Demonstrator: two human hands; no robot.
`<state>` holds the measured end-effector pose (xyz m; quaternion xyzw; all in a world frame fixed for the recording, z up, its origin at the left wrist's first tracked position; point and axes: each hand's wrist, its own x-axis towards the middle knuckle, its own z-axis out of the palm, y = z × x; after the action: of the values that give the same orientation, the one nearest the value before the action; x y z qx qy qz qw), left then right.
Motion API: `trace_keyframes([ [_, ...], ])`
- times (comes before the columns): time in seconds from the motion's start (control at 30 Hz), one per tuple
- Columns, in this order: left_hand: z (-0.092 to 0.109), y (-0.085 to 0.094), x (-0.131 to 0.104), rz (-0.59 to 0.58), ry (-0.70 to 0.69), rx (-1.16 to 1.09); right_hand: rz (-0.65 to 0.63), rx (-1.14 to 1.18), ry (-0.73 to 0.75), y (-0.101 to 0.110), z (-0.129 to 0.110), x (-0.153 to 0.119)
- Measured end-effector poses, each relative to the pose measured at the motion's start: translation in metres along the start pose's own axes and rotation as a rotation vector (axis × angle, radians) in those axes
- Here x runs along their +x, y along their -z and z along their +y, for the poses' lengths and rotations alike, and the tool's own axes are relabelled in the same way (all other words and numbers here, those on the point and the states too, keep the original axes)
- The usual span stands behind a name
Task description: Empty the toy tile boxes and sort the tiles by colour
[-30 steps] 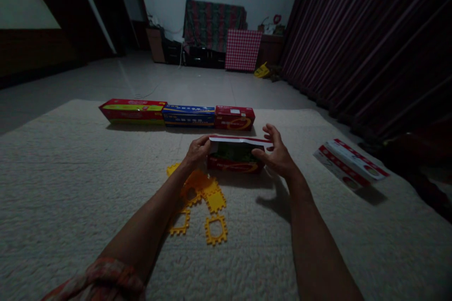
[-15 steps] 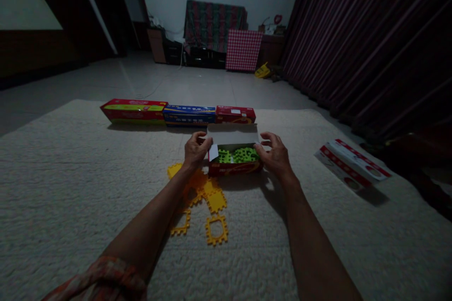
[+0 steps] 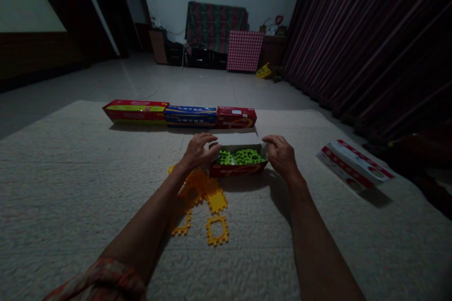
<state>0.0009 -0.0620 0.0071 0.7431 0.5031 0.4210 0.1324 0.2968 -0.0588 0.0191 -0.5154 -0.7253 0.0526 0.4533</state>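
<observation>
A small red cardboard box with its top raised sits on the quilted mat, and bright green notched plastic pieces fill it. My left hand grips the box's left end, thumb at the side flap and fingers curled toward the lid. At the opposite end, my right hand has its fingers bent around the lid's corner; its thumb is mostly hidden. The white inside of the lid flap stands tilted between both hands. Several yellow notched plastic pieces lie below my left wrist, partly covered by my forearm.
A red-and-green box, a blue box and a red box stand in a row beyond. On the right, a white-and-red carton rests on the pale mat. Dark curtains hang farther right.
The lid flap has tipped lower over the box. Both hands have shifted inward around its corners, with the fingers bent more, and the left side flap is now mostly covered.
</observation>
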Motion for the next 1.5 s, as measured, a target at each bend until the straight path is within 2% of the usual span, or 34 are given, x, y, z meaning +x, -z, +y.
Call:
trace_keyframes([
  [0.1, 0.004, 0.003, -0.001, -0.066, 0.019, 0.018, 0.021, -0.050, -0.038, 0.001, 0.012, 0.000],
  [0.2, 0.007, 0.006, -0.001, -0.128, 0.031, 0.045, -0.013, -0.111, -0.066, 0.000, 0.021, -0.002],
  [0.37, 0.014, 0.006, -0.001, -0.192, 0.047, 0.033, -0.044, -0.155, -0.077, -0.001, 0.021, -0.003],
  [0.53, 0.015, 0.008, -0.001, -0.183, 0.036, 0.040, -0.096, -0.185, -0.144, -0.002, 0.010, -0.005],
  [0.7, 0.008, 0.025, 0.003, -0.183, 0.085, 0.043, -0.174, -0.186, -0.194, -0.002, 0.002, -0.005],
  [0.97, -0.001, 0.039, 0.002, -0.200, 0.053, 0.171, -0.229, -0.209, -0.115, -0.002, -0.001, -0.005],
  [1.1, 0.004, 0.047, 0.001, -0.214, 0.117, 0.249, -0.240, -0.177, -0.141, -0.003, 0.002, -0.005],
  [1.27, 0.009, 0.046, 0.002, -0.317, 0.239, 0.086, -0.243, -0.178, -0.130, -0.003, 0.002, -0.006],
  [1.5, 0.006, 0.027, 0.001, -0.233, 0.397, -0.147, -0.238, -0.208, -0.142, -0.003, 0.001, -0.005],
])
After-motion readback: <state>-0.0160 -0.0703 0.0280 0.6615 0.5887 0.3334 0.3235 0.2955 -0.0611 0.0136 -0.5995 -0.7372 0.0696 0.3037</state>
